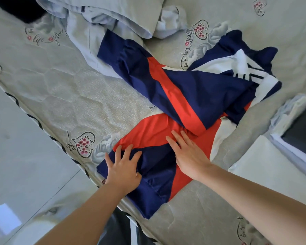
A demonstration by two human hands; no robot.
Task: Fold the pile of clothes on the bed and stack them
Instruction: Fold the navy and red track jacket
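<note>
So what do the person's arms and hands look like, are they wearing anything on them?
Both forearms are bare right up to the edge of the picture: no sleeves show. The left hand and the right hand wear no gloves, and I can see no rings, watch or bracelet. The nails look short and unpainted.

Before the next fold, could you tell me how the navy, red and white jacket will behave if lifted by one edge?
The jacket would probably droop: it already lies in soft creases. Its smooth sheen suggests thin, fairly slippery cloth, so folds may slide apart unless the left hand and right hand keep pressing.
</note>
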